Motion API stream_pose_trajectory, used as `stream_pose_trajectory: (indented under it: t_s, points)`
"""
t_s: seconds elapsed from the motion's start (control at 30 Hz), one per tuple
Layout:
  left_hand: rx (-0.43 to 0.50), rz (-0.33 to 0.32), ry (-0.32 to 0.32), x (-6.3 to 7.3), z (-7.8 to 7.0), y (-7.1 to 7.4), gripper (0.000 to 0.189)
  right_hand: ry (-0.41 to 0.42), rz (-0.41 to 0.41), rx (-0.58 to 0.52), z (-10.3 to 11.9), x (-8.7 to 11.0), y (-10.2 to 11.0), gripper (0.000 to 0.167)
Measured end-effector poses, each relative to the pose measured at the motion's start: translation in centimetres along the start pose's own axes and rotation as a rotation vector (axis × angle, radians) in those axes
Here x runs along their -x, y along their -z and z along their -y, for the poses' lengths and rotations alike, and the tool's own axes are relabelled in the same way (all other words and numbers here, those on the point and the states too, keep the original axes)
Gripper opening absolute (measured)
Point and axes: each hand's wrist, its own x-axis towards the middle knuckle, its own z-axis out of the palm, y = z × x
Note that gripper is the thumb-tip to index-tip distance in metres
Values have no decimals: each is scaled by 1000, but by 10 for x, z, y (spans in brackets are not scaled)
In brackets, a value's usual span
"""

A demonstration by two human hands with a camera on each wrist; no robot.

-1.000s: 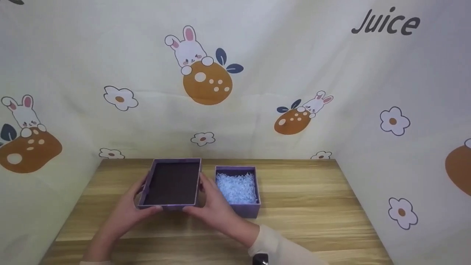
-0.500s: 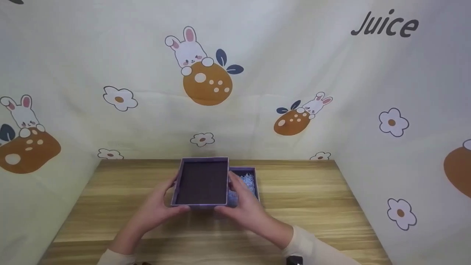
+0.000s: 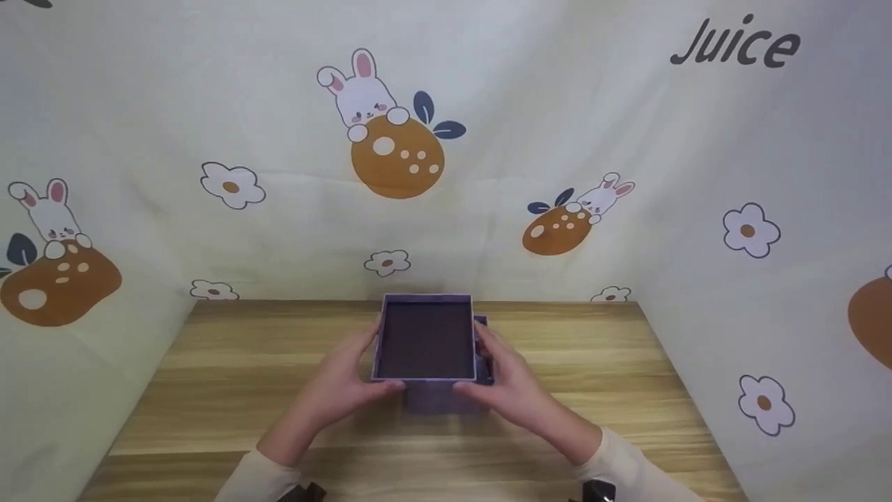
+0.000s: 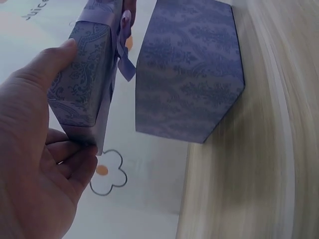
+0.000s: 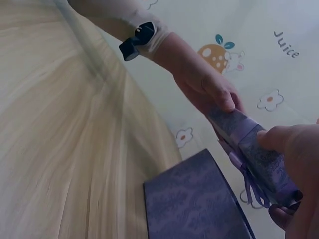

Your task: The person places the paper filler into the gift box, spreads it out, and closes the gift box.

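My left hand and right hand hold a shallow purple box lid by its two sides, thumbs along the near edge. Its dark inside faces up. On the underside, a lilac ribbon bow hangs toward the deeper purple box. That patterned box stands on the table just below the lid, with a gap between them in the left wrist view. From the head, the lid covers most of the box's opening; only a strip shows at the right. The box's filling is hidden.
The wood-grain table runs back to a pale cloth backdrop printed with rabbits, oranges and flowers. More of the cloth hangs along both sides. A dark device is strapped to the left wrist.
Both hands have carried the lid rightward, from beside the box to over it. The pale blue paper shreds in the box have gone out of sight beneath the lid.
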Motion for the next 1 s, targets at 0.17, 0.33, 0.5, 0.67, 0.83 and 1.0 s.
stream_pose_trajectory:
  t_s: [0.17, 0.33, 0.5, 0.67, 0.83, 1.0]
  points:
    - [-18, 17, -30, -7, -11, -11, 121, 25, 3, -26, -11, 8, 14, 99]
    - [4, 24, -70, -9, -18, -21, 118, 53, -13, -24, -22, 17, 26, 97]
    - [26, 33, -107, -10, -21, -30, 118, 94, -35, -24, -30, 22, 35, 93]
    - [40, 39, -108, -12, -23, -34, 118, 64, -47, -26, -31, 28, 42, 93]
    - [31, 46, -103, -12, -23, -36, 118, 52, -48, -27, -30, 30, 43, 94]
    - [30, 50, -119, -10, -21, -36, 118, 51, -69, -32, -30, 31, 40, 91]
